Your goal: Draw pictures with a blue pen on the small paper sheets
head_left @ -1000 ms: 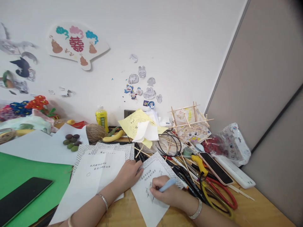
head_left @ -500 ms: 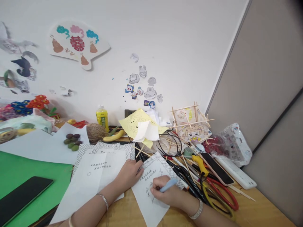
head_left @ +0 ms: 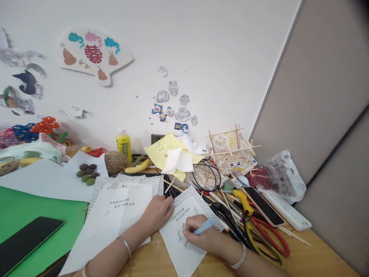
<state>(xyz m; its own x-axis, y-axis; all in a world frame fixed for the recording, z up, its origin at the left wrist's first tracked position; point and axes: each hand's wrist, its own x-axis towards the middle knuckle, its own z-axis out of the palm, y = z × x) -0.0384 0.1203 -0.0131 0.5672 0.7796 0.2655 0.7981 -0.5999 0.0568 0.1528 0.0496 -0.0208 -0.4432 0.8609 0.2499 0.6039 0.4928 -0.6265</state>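
Note:
My right hand (head_left: 201, 235) grips a light blue pen (head_left: 204, 226) with its tip on a white sheet with a crosshatched border (head_left: 184, 227), where small drawings and two lines of writing show. My left hand (head_left: 157, 211) lies flat on the left edge of that sheet, fingers spread, pinning it to the wooden table (head_left: 314, 254). Both wrists wear silver bracelets. A second bordered sheet with writing (head_left: 121, 207) lies just left of my left hand.
Pens, red-handled scissors (head_left: 271, 236), a pink-cased phone (head_left: 263, 206) and a white power strip (head_left: 288, 211) crowd the right. A stick-frame paper lantern (head_left: 233, 154), yellow paper (head_left: 164, 152), twine ball (head_left: 115, 161) and yellow bottle (head_left: 123, 144) stand behind. A black phone (head_left: 25, 242) rests on green paper (head_left: 34, 209).
My right hand has shifted very slightly with the pen on the sheet. The view wobbles a little; my left hand stays put.

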